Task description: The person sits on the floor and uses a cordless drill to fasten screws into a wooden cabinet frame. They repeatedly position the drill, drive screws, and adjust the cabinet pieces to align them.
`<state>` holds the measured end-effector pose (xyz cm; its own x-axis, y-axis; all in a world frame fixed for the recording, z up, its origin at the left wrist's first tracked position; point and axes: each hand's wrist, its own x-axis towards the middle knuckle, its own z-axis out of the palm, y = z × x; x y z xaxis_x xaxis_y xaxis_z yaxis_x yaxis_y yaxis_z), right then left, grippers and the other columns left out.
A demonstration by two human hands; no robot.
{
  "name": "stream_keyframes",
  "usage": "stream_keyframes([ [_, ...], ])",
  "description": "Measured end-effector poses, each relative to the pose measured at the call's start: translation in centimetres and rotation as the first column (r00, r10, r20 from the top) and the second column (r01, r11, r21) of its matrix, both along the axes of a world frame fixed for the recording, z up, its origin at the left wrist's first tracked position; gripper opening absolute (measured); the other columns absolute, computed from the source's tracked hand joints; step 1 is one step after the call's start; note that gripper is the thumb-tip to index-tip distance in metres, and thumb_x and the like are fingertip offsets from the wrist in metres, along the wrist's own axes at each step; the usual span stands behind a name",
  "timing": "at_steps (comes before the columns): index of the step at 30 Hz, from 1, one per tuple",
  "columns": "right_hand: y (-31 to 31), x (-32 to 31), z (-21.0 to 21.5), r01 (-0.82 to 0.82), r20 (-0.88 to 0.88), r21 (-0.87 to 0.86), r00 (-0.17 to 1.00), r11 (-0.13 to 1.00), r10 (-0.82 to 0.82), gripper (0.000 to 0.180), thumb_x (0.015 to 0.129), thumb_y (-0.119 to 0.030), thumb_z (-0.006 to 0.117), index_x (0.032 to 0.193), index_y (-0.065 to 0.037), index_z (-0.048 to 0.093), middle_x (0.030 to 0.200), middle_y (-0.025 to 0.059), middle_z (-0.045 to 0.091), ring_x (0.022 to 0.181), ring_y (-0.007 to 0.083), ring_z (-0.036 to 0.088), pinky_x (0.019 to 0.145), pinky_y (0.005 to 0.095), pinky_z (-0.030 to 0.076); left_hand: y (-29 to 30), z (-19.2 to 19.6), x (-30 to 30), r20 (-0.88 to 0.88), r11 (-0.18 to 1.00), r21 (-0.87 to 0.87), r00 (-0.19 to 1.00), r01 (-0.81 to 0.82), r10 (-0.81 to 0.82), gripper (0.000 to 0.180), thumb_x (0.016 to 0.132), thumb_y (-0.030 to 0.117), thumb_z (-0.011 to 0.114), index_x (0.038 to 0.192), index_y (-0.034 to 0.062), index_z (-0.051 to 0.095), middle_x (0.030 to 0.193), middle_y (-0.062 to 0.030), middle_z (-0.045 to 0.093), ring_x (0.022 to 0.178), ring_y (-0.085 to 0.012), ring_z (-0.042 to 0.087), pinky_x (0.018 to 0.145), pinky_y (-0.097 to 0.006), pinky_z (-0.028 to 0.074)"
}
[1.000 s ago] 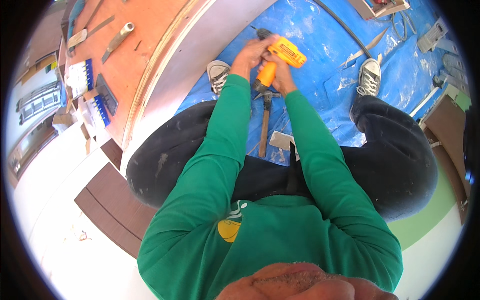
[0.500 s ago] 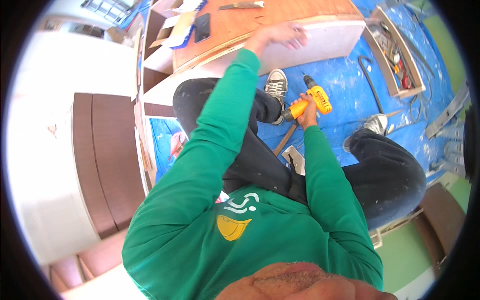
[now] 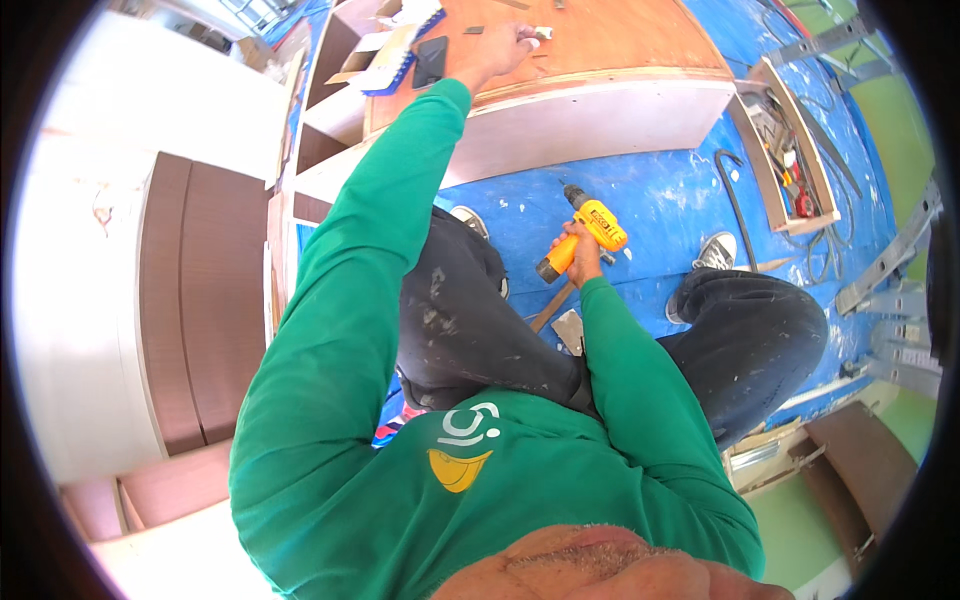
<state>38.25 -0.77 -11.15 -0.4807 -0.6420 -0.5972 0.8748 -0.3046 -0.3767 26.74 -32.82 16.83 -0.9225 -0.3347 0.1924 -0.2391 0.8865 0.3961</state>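
My right hand [image 3: 583, 262] is wrapped round the grip of a yellow cordless drill [image 3: 598, 222], held above the blue floor sheet with its bit angled away from me. My left hand [image 3: 503, 50] reaches over an orange-brown wooden panel [image 3: 620, 40] on top of a low cabinet. Its fingers are drawn together at a small pale piece [image 3: 543, 34], too small to name. A black phone [image 3: 430, 62] lies beside the left wrist. Below the drill, a wooden handle [image 3: 552, 306] and a flat light-grey piece [image 3: 570, 331] lie near my leg.
An open wooden box of hand tools [image 3: 795, 165] sits at the right, with a black bent bar [image 3: 738, 205] beside it. A metal ladder [image 3: 890, 255] stands at the far right. Torn cardboard [image 3: 375, 60] lies left of the phone. Brown panels [image 3: 205, 310] stand at left.
My left hand has moved from the cabinet's front edge onto the panel, its fingers now drawn together. My right hand still grips the drill, which appears slightly lower and further left. The view has shifted.
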Motion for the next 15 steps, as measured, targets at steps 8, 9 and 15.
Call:
stream_keyframes([
  [8,-0.2,-1.3,-1.0,0.067,-0.213,0.175,0.977,0.982,-0.029,0.022,0.088,-0.014,0.071,0.107,-0.007,0.061,0.079,0.0055,0.061,0.065,0.0208,0.064,0.061,0.0371,0.057,-1.5,-4.8,-2.6,0.149,0.993,-0.108,0.988,0.05,-0.034,0.035,0.094,0.027,0.072,0.116,-0.0002,0.072,0.101,-0.0203,0.076,0.097,-0.0353,0.073,0.089,-0.045,0.056],
  [9,-0.3,-1.6,-1.0,0.037,-0.304,0.223,0.952,0.974,0.034,0.022,0.088,-0.013,0.07,0.107,-0.006,0.062,0.08,0.0056,0.062,0.066,0.0205,0.065,0.061,0.0367,0.057,-1.7,-4.7,-2.0,0.03,0.991,-0.128,0.999,0.045,-0.041,0.032,0.095,0.026,0.07,0.112,-0.0014,0.07,0.097,-0.0195,0.075,0.092,-0.0334,0.073,0.086,-0.044,0.056],
  [15,1.5,-5.6,-2.3,-0.069,-0.651,0.615,0.518,0.786,0.555,0.032,0.083,-0.008,0.071,0.113,0.0,0.066,0.088,0.0079,0.07,0.079,0.0197,0.07,0.072,0.0403,0.058,8.8,-6.0,3.9,-0.472,0.762,0.648,0.786,0.002,0.399,0.018,0.105,0.016,0.056,0.103,-0.0022,0.058,0.078,-0.0102,0.066,0.067,-0.0168,0.065,0.065,-0.034,0.054],
])
